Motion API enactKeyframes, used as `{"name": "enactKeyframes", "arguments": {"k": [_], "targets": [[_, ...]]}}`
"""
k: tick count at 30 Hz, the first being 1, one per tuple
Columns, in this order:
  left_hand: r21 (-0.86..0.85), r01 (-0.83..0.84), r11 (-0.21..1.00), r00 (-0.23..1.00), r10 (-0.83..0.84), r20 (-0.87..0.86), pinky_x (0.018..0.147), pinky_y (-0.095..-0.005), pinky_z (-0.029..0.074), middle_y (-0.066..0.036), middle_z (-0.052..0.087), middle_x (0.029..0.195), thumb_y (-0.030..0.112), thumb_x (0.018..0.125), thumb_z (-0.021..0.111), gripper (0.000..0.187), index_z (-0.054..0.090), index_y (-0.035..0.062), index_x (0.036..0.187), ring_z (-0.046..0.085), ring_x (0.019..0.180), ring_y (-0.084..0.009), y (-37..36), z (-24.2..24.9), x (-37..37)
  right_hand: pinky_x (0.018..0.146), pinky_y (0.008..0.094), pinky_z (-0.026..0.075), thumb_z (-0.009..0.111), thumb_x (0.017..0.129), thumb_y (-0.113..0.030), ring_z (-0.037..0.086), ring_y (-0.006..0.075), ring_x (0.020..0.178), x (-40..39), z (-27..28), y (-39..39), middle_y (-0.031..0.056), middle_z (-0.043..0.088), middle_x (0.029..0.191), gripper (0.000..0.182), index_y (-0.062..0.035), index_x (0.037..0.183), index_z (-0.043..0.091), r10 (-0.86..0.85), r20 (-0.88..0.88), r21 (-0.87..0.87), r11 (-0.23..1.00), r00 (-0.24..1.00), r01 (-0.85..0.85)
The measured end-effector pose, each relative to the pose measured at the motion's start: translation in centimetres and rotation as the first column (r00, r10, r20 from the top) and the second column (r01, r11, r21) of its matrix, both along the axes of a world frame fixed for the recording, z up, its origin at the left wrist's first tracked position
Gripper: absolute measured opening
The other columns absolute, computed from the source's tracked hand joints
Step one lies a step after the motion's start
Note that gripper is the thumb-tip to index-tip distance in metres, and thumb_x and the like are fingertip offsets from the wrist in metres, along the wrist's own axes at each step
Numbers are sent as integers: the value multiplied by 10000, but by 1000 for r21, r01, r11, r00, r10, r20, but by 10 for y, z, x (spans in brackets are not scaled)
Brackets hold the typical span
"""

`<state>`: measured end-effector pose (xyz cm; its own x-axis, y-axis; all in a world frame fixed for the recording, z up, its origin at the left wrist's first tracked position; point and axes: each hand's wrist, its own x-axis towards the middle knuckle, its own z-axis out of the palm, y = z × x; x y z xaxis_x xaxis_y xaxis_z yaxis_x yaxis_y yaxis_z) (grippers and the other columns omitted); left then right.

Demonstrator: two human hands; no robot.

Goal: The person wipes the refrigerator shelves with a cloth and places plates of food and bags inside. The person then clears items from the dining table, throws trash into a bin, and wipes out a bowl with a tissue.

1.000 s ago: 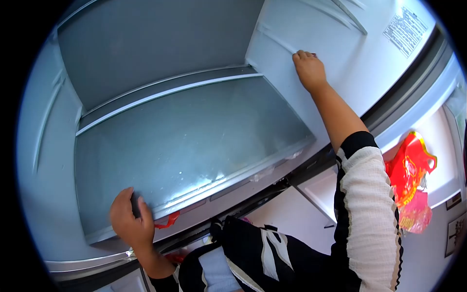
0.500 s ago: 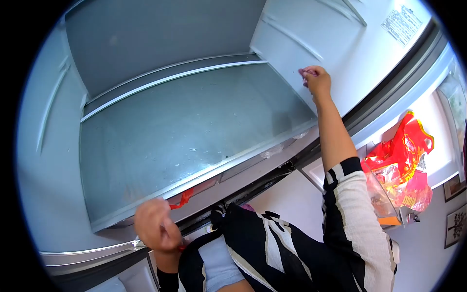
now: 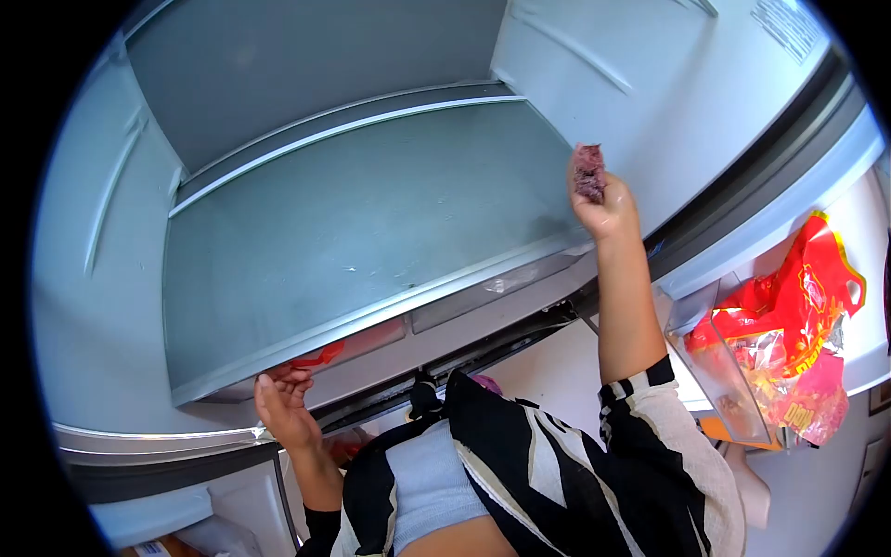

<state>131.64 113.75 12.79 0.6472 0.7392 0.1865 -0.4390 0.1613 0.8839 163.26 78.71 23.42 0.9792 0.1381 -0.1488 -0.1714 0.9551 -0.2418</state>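
Observation:
My right hand (image 3: 608,204) grips a crumpled purplish cloth (image 3: 588,174), a bit of which sticks up from the fingers. It is raised over the right end of the glass shelf (image 3: 371,223), close to the fridge's white side wall (image 3: 640,121). Wet streaks and small drops show on the glass. At the shelf's front left corner is my left hand (image 3: 290,408), palm up with loosely curled fingers and nothing visible in it. Its fingertips are near the shelf's front edge, beside a red plastic bag (image 3: 320,356) inside the drawer below.
Clear drawers (image 3: 492,292) lie under the shelf. On the right, the open door's bin (image 3: 733,390) holds a red and yellow plastic bag (image 3: 789,297). Another open door (image 3: 223,501) with items in it is at lower left.
My right hand has turned, showing more of the cloth, and come slightly down. My left hand, blurred before, is now steadier at the shelf's front edge, palm up.

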Motion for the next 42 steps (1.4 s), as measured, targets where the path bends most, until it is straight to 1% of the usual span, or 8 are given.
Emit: {"name": "enactKeyframes", "arguments": {"k": [6, 15, 23, 31, 35, 38, 41, 42], "targets": [[-229, -159, 960, 986, 164, 5, 720, -272, 445, -128, 573, 1005, 345, 910, 428, 366, 512, 19, 1053, 560, 935, -206, 11, 28, -14, 412, 221, 371, 409, 785, 25, 451, 133, 546, -86, -14, 18, 66, 500, 709, 167, -94, 880, 478, 232, 280, -259, 953, 931, -159], [-381, -150, 912, 981, 185, 57, 801, -286, 472, -105, 550, 1060, 236, 872, 535, 274, 517, 11, 1027, 541, 971, -200, 56, 36, -32, 352, 207, 259, 546, 859, -309, 342, 77, 436, -130, -92, 4, -22, 359, 536, 228, -95, 802, 492, 382, -166, -344, 842, 909, -417], [-434, -352, 829, 933, 346, -97, 437, -179, 459, -45, 594, 830, 274, 845, 579, 205, 553, 76, 897, 559, 613, -108, 44, 22, -100, 345, 177, 232, 526, 886, -336, 310, 40, 416, -133, -58, 28, -34, 358, 525, 310, -26, 876, 514, 609, -54, -623, 598, 791, -503], [-487, -319, 813, 946, 300, -120, 353, -209, 363, -23, 547, 679, 297, 838, 578, 203, 529, 106, 789, 489, 476, -135, 13, 42, -82, 292, 179, 236, 454, 912, -380, 290, 28, 356, -115, -69, -1, 70, 573, 696, 424, 23, 1027, 520, 680, 79, -695, 562, 729, -448], [-345, -200, 917, 979, 176, -100, 352, -203, 360, -15, 535, 661, 278, 851, 544, 364, 543, 22, 1110, 491, 448, -112, -17, 66, -65, 298, 169, 229, 397, 921, -423, 260, 26, 372, -124, -65, -25, 113, 611, 780, 543, 30, 1219, 426, 522, 93, -578, 722, 848, -381], [-269, -20, 963, 998, 37, 59, 372, -209, 379, -23, 536, 667, 231, 856, 511, 468, 428, -19, 1244, 511, 485, -110, -22, 69, -68, 301, 151, 235, 387, 917, -445, 289, 14, 382, -129, -41, -33, 236, 516, 1151, 555, -85, 1332, 311, 459, 82, -514, 780, 885, -357], [-154, 113, 982, 985, -91, 143, 554, -237, 522, -21, 490, 648, 171, 837, 500, 556, 297, -61, 1300, 551, 584, -131, -24, 70, -61, 298, 147, 259, 402, 920, -378, 332, 18, 385, -121, -33, -34, 279, 403, 1265, 534, -122, 1364, 254, 460, 136, -417, 830, 878, -370], [-204, 66, 977, 989, -38, 140, 811, -334, 503, -123, 570, 880, 140, 828, 485, 575, 259, -57, 1318, 589, 869, -229, -29, 69, -54, 296, 148, 269, 406, 923, -339, 345, 20, 386, -117, -32, -36, 291, 364, 1298, 525, -128, 1373, 236, 470, 156, -373, 843, 869, -388]]}}
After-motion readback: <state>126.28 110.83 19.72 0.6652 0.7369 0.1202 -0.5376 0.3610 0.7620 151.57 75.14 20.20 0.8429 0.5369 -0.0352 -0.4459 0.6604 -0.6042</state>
